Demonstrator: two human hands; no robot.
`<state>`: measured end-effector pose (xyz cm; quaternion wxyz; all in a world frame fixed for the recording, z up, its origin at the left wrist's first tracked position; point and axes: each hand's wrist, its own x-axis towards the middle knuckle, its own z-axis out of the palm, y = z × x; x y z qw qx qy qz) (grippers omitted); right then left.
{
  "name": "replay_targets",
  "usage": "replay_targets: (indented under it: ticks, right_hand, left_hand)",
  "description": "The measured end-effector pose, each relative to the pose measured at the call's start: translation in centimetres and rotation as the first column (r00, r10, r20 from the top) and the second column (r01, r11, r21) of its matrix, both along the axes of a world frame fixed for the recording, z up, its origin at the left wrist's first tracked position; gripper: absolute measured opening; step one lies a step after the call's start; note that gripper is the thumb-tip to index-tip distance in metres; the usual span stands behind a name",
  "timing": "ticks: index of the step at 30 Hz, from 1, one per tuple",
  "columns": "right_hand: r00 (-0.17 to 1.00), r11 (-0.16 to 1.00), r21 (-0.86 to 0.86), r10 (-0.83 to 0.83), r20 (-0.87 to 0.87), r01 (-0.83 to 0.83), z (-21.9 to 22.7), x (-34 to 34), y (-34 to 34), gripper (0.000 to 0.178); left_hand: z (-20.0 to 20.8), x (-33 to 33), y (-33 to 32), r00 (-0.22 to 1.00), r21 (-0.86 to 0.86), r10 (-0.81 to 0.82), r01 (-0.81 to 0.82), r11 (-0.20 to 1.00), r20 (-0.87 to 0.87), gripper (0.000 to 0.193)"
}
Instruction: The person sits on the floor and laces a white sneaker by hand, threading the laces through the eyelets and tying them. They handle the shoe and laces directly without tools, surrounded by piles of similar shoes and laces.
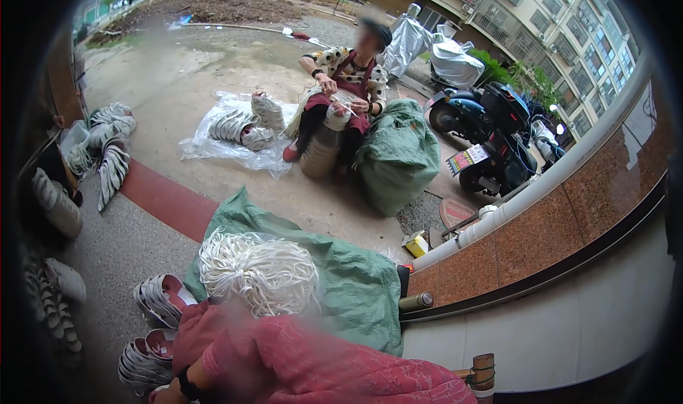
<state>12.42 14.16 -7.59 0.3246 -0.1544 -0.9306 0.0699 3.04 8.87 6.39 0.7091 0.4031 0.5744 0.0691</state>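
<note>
Low at the left edge of my red patterned clothing, a wrist with a black band leads to what looks like my left hand (173, 394); its fingers are cut off by the lower rim. It is beside a shoe with white woven straps and a red insole (146, 361). A similar strappy shoe (162, 299) lies just beyond. In front of me, a big bundle of white cords or strips (260, 272) rests on a green woven sheet (359, 279). My right hand does not show.
Ahead sits a co-worker (348, 84), hands on white strips over a shoe on a stand. Beside them are a stuffed green sack (402, 155) and shoes on clear plastic (238, 128). More strapped shoes (114, 166) lie left. A metal flask (416, 301) and parked scooters (491, 141) are right.
</note>
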Motion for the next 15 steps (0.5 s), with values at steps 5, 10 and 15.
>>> replay_targets:
  ticks: [5, 10, 15]
  right_hand:
    - [1.0, 0.991, 0.132, -0.009, -0.003, 0.009, 0.0, 0.6, 0.4, 0.027]
    - [0.999, 0.964, 0.268, -0.007, 0.032, -0.002, -0.3, 0.6, 0.3, 0.028]
    - [0.988, 0.989, 0.082, 0.132, -0.074, -0.126, -2.0, 1.0, 0.7, 0.028]
  left_hand:
    - [0.8, -5.0, -2.3, 0.987, -0.095, 0.162, -0.162, 0.982, 0.0, 0.02]
    - [0.4, -8.9, -3.8, 0.991, 0.21, -0.132, 0.136, 0.968, -0.036, 0.036]
    - [-1.4, -10.4, -4.4, 0.875, 0.59, -0.441, 0.466, 0.66, -0.199, 0.046]
